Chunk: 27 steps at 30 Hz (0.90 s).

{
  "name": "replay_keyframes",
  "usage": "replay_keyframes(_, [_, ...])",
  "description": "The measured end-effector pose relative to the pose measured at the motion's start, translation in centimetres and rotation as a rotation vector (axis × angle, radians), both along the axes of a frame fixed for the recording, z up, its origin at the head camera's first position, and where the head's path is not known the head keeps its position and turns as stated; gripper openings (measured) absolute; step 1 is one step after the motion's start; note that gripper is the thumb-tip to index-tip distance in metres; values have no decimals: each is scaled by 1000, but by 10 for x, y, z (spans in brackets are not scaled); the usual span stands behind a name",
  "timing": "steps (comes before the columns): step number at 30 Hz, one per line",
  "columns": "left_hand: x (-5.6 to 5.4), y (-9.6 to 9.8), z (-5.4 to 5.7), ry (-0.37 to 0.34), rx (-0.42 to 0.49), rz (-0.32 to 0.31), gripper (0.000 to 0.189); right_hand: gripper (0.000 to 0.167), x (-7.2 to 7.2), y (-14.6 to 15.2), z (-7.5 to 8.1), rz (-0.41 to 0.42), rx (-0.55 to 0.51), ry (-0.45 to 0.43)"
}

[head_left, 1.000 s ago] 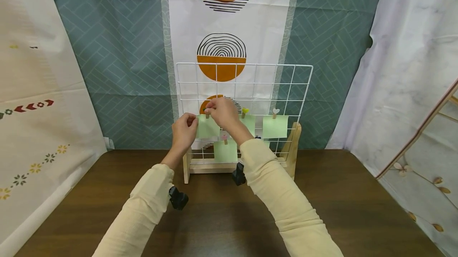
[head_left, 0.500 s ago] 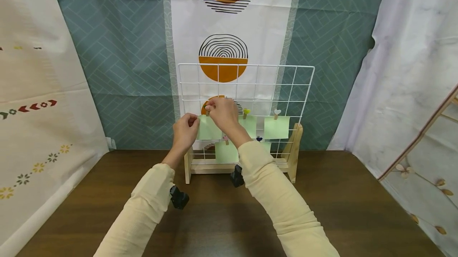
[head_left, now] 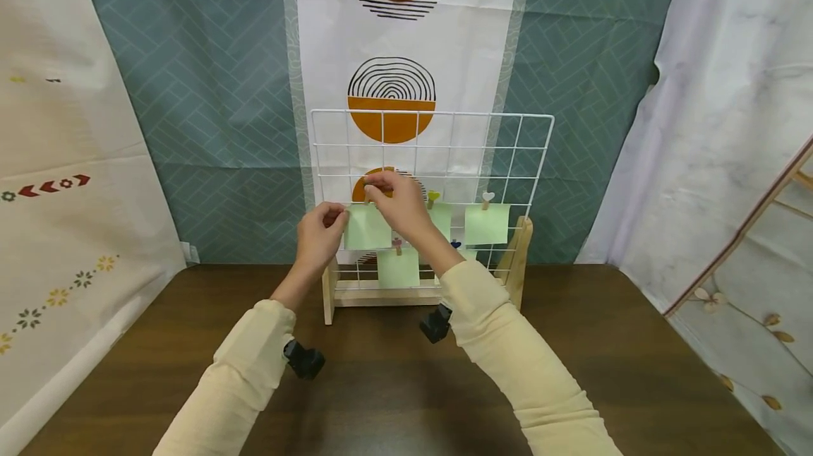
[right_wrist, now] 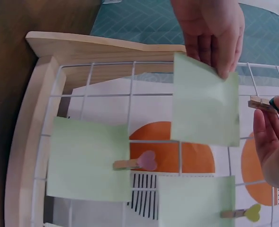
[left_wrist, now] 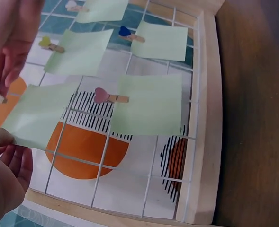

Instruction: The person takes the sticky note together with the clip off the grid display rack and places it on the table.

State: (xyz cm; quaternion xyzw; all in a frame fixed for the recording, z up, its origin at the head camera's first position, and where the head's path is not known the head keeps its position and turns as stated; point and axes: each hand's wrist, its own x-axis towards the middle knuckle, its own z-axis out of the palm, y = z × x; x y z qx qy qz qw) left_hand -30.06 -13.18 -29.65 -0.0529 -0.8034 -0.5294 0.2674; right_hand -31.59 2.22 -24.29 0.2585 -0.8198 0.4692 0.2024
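My left hand pinches a pale green paper note by its left edge, in front of a white wire grid. Between thumb and fingers, my right hand holds a small wooden clothespin, just above the note's top edge. A dark green bit shows on its end, partly under a fingertip. In the right wrist view the clothespin looks apart from the paper. Nearby, a pink heart clothespin holds another note on the grid, and a yellow heart clothespin holds one more.
Further right, a white heart clothespin and a dark blue heart clothespin hold notes. A wooden stand carries the grid on a dark brown table. Patterned curtains hang behind.
Both forearms have swung slightly outward. My right fingers have spread a little around the clothespin, while my left hand keeps its pinch on the note and has shifted slightly left.
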Motion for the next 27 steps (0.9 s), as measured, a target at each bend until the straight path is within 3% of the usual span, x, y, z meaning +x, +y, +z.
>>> replay_keyframes(9, [13, -4, -17, -85, 83, -14, 19, 27, 9, 28, -24, 68, -17, -92])
replay_keyframes(15, [22, -8, -28, -96, 123, -40, 19, 29, 13, 58, -42, 35, -52, -159])
replay_keyframes(27, [36, -16, -53, -188, 20, -111, 14, 23, 16, 106, -76, -32, 22, -212])
